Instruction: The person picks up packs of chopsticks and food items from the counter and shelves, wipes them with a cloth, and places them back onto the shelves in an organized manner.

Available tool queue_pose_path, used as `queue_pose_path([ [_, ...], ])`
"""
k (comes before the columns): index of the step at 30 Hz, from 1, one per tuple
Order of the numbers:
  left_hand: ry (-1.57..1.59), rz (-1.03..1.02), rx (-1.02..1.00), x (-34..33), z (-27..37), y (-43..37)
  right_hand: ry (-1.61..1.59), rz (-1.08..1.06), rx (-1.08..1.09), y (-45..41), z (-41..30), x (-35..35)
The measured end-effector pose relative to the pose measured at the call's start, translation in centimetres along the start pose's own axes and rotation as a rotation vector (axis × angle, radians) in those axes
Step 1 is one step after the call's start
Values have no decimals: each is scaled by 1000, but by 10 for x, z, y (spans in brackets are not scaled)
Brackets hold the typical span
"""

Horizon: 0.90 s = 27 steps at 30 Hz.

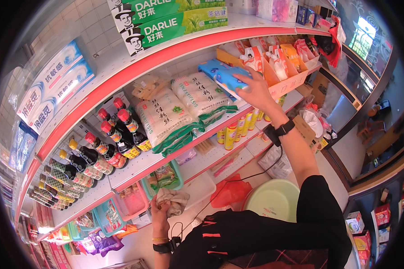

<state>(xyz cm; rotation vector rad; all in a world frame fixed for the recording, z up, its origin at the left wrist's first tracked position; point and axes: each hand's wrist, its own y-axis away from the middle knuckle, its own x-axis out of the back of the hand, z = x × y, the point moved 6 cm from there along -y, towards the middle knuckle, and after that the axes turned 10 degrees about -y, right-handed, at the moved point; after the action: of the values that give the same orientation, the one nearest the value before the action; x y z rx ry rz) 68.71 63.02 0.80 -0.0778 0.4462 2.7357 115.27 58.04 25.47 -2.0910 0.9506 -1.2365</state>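
Note:
My right hand (256, 89) reaches onto the shelf and grips the near right end of a blue plastic-wrapped package (234, 82), fingers over its top. A second blue package (208, 66) lies against it on the left. Next to them, two clear bags of white vermicelli (202, 92) with green ends lie side by side on the shelf. Lower down, in front of my body, my left hand (161, 210) holds a crumpled beige cloth (173, 201), away from the shelf goods.
Sauce bottles (121, 141) line the shelf's left. An orange display box (289, 84) of pouches stands right of the blue packages. Above are toothpaste boxes (175, 28). Yellow cans (230, 134) and plastic baskets (168, 175) sit lower. A green basin (276, 198) and a dark cable (225, 183) are below.

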Motion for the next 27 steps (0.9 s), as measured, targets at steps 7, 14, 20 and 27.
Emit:
queue_pose_path([
  [7, -22, -52, 32, -23, 4, -7, 134, -215, 49, 11, 45, -43],
  [14, -7, -75, 39, -47, 9, -3, 300, -171, 123, 9, 55, -74],
  [20, -38, -62, 45, -39, 7, 0, 353, -273, 205, 5, 48, -70],
  [27, -106, -96, 80, -37, 32, -9, 434, -386, 237, -9, 57, -76],
])
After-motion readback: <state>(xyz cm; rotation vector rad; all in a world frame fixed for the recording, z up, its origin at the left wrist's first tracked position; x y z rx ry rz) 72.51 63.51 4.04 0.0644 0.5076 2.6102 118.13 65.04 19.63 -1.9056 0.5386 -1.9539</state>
